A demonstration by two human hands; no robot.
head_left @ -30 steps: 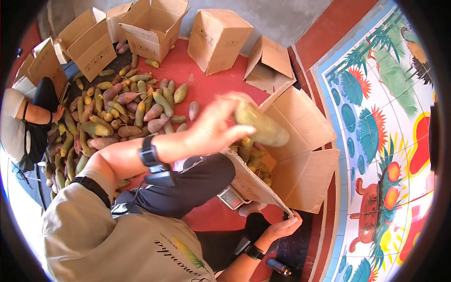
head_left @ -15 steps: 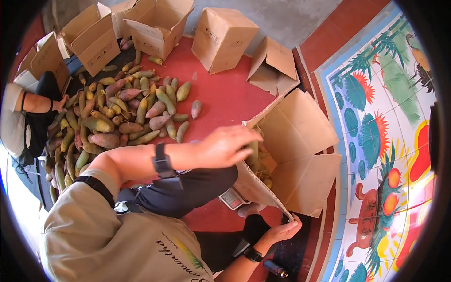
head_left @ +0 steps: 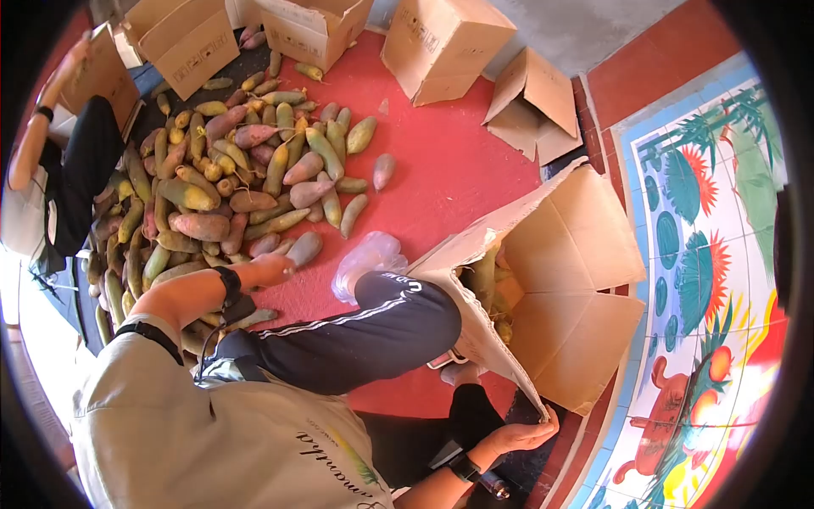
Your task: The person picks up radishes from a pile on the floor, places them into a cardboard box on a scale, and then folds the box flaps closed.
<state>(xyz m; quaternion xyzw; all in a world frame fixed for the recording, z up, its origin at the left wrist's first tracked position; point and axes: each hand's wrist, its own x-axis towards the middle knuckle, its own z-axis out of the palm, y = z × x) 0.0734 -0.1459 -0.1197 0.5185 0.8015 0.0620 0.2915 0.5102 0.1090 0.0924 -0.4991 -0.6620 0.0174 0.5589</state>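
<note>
My left hand [head_left: 273,270] reaches to the near edge of a pile of sweet potatoes [head_left: 202,226], yellow-green and purplish. Its fingers are blurred, with the tips right at one end of a greyish-purple sweet potato [head_left: 304,248]; I cannot tell whether they grip it. My right hand [head_left: 524,431] is closed on the lower edge of an upright cardboard box [head_left: 577,343], whose flaps stand up. Some sweet potatoes [head_left: 483,280] show inside that box, the others hidden by its near wall.
A crumpled translucent plastic bag [head_left: 370,261] lies by my knee on the red floor [head_left: 424,178]. More cardboard boxes [head_left: 448,47] line the far side. Another person's hand [head_left: 79,53] is at a box on the left. A tiled, painted wall [head_left: 704,254] rises on the right.
My left hand has moved from above the box opening back left to the pile. My right hand stays on the box edge. The other person's hand has moved from the pile up to a box.
</note>
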